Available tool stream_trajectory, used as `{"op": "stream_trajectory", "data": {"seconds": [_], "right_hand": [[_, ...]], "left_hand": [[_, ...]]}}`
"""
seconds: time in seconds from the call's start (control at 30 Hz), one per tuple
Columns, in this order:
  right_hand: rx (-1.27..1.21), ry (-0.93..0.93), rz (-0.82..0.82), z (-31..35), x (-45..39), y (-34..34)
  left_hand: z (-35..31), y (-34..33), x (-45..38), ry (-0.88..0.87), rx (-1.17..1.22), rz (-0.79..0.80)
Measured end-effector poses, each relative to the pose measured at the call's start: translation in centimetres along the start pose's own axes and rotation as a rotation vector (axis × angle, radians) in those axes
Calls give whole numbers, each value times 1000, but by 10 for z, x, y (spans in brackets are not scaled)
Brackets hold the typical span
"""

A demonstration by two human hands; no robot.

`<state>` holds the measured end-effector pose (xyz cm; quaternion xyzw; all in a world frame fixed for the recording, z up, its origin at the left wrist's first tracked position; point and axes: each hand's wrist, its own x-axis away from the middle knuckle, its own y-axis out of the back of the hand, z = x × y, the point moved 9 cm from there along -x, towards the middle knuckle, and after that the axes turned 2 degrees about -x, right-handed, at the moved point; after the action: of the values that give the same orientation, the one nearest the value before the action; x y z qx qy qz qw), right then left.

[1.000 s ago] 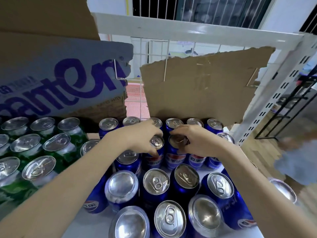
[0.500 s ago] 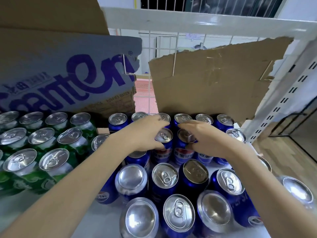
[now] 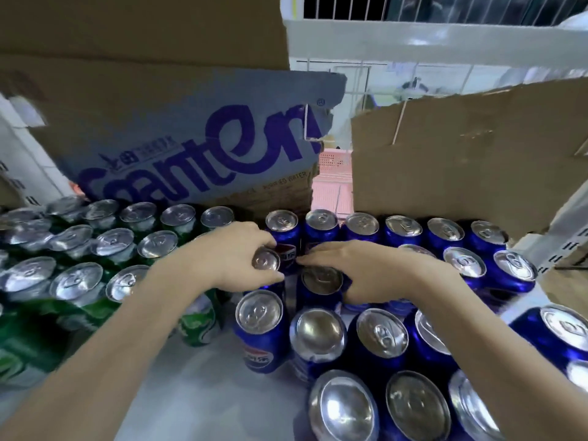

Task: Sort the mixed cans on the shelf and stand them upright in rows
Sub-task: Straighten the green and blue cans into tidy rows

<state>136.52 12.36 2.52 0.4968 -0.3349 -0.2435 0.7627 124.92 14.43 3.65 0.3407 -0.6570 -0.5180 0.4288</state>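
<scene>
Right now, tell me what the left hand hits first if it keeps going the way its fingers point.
The left hand grips a blue can, fingers pointing right. Going straight on, it would probably first meet the right hand's fingertips, close beside that can, though depth is hard to judge.

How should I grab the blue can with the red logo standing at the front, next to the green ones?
Grip the blue can around its upper rim, coming from above. It stands upright with its round top bare, while a green can and other blue cans crowd its sides, so fingers would likely fit best just under the rim.
</scene>
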Motion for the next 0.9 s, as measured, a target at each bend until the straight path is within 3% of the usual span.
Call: {"op": "stream_trajectory", "data": {"seconds": [0.13,0.33,0.47,0.67,0.77,0.9], "right_hand": [[-9,-47,9,-4,-6,-3],[27,-220,-151,-19,-4,19],[40,-313,-297,-19,1,35],[85,-401,-315,-23,-5,34],[84,-428,-306,-26,-10,28],[41,-443,-281,-28,-13,23]], "left_hand": [[3,-8,-5,56,-6,17],[17,-3,-15,103,-14,31],[22,12,-21,183,-52,-44],[21,23,-27,260,-96,-115],[15,22,-31,218,-90,-96],[10,10,-31,-1,-97,94]]}}
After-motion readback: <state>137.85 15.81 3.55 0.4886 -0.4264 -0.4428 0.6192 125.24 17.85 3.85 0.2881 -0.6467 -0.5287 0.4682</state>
